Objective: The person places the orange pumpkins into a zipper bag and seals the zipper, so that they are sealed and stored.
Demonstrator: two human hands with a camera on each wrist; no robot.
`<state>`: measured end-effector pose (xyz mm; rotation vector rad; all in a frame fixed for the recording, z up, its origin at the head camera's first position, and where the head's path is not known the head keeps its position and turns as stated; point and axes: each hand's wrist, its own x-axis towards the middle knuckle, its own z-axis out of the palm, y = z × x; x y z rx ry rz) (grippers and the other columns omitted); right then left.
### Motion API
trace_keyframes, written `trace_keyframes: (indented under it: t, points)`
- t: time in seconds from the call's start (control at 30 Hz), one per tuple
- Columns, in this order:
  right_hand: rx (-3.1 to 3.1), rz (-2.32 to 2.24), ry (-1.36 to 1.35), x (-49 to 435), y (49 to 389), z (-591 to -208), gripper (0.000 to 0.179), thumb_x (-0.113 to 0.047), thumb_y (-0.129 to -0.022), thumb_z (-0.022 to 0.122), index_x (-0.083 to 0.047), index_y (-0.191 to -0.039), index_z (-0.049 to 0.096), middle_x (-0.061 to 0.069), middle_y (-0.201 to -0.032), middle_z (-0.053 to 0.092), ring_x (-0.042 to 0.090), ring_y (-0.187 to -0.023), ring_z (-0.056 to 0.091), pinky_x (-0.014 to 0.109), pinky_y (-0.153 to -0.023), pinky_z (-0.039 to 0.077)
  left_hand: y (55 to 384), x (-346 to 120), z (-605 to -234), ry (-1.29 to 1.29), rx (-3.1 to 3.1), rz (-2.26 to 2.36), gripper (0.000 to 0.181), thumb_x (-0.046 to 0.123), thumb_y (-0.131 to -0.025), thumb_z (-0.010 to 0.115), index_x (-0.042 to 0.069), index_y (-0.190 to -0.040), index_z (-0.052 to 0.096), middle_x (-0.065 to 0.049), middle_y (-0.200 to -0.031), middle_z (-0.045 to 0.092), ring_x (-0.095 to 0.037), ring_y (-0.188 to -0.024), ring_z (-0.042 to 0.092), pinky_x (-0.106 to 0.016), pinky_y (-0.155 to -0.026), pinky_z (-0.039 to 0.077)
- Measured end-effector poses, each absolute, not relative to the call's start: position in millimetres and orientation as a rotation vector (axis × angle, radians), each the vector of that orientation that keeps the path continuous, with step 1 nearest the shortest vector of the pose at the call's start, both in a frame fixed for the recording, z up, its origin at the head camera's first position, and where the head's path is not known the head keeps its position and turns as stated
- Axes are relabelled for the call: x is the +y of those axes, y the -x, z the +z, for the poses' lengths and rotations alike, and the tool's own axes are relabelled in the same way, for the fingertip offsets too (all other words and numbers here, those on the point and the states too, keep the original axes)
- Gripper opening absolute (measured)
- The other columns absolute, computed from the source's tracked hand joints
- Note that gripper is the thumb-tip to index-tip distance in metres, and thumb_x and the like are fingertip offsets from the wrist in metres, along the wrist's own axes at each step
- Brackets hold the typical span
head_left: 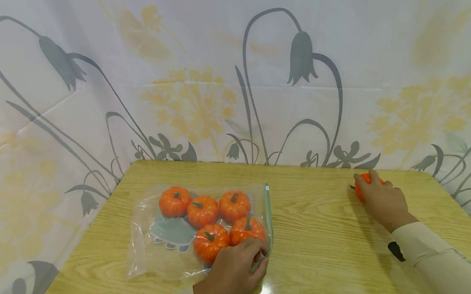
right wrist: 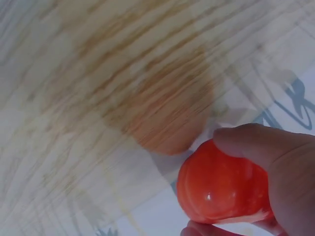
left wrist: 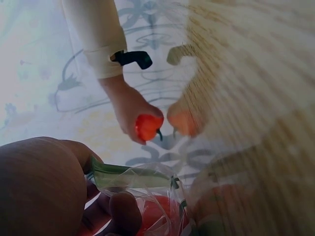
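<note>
My left hand pinches the green-edged mouth of a clear zip bag lying on the table. Inside the bag are several small orange toy pumpkins with green stems. In the left wrist view, the bag's green strip runs out from between the thumb and fingers. Toward the far right of the table, my right hand grips another orange pumpkin, its stem pointing left in the head view. Thumb and fingers lie on opposite sides of that pumpkin in the right wrist view.
The wooden table has a glossy surface that mirrors the hand and pumpkin. Behind its far edge hangs a pale cloth printed with grey and yellow flowers. A black strap piece sits by the right sleeve cuff.
</note>
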<state>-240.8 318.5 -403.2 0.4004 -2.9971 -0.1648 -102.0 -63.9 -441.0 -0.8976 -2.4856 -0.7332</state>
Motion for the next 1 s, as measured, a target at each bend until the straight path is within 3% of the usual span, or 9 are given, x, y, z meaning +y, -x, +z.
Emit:
trace_keyframes:
  t: [0.17,0.43,0.63,0.83,1.0]
  points:
    - [-2.923,-0.072,-0.439,313.4,237.3,-400.4,0.084,-0.017,-0.078,0.083,-0.001,-0.146,0.036,0.042,-0.133,0.037,0.049,-0.073,0.057,0.050,-0.048,0.050,102.0,-64.0,-441.6,0.886,-2.490,-0.727,0.013,0.020,-0.088,0.072,0.018,-0.096,0.062,0.012,-0.077,0.058,0.007,-0.063,0.045,-0.006,-0.056,0.034]
    - [-2.748,0.129,-0.440,290.1,223.5,-397.6,0.090,-0.022,-0.077,0.083,-0.006,-0.150,0.033,0.035,-0.127,0.043,0.037,-0.063,0.058,0.043,-0.043,0.049,104.2,-63.9,-442.2,0.893,-2.474,-0.735,0.013,0.020,-0.088,0.072,0.018,-0.097,0.063,0.012,-0.078,0.060,0.007,-0.062,0.047,-0.006,-0.055,0.036]
    - [-2.771,0.319,-0.375,269.8,206.7,-401.0,0.092,-0.027,-0.079,0.082,-0.004,-0.152,0.030,0.035,-0.132,0.041,0.034,-0.064,0.060,0.041,-0.044,0.049,103.3,-63.1,-443.2,0.904,-2.501,-0.720,0.012,0.021,-0.089,0.071,0.018,-0.098,0.064,0.012,-0.079,0.060,0.007,-0.063,0.046,-0.006,-0.056,0.035]
    - [-2.803,0.588,-0.349,242.8,191.6,-399.1,0.085,-0.028,-0.082,0.081,-0.002,-0.149,0.035,0.033,-0.134,0.040,0.042,-0.083,0.065,0.053,-0.064,0.058,103.8,-63.0,-442.4,0.907,-2.501,-0.725,0.012,0.021,-0.090,0.071,0.019,-0.098,0.063,0.012,-0.079,0.059,0.007,-0.063,0.045,-0.006,-0.055,0.034]
    - [-2.754,0.750,-0.382,221.2,179.0,-398.1,0.084,-0.028,-0.082,0.082,-0.002,-0.148,0.038,0.029,-0.132,0.043,0.047,-0.105,0.061,0.059,-0.079,0.056,103.0,-63.6,-441.6,0.913,-2.508,-0.728,0.011,0.021,-0.090,0.070,0.019,-0.097,0.062,0.012,-0.078,0.058,0.008,-0.062,0.044,-0.006,-0.054,0.033]
